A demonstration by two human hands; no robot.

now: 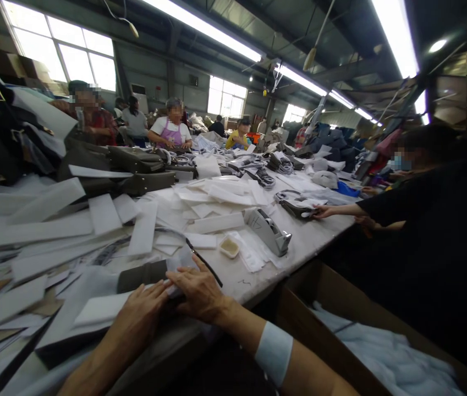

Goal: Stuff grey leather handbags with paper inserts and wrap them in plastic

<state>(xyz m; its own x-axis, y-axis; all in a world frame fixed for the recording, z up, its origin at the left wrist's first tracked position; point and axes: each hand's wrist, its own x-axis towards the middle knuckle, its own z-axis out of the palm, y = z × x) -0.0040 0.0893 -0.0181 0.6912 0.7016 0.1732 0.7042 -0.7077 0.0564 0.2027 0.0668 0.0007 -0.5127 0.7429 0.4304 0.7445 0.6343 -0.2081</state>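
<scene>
My left hand (140, 313) lies with its fingers together on a white foam strip (101, 308) at the table's near edge. My right hand (198, 291) rests beside it, fingers curled, gripping a thin black brush (204, 262) that points away and left. Both hands press on a dark olive-grey piece (140, 274) wrapped in white paper. A small shallow glue dish (229, 247) sits just beyond my right hand.
A grey tape dispenser (268, 231) stands past the dish. White foam strips (142, 228) and dark bags (134, 159) litter the long table (319, 234). A person in black (435, 231) reaches in from the right. A cardboard box (332, 300) with white padding sits below. Several workers sit farther along.
</scene>
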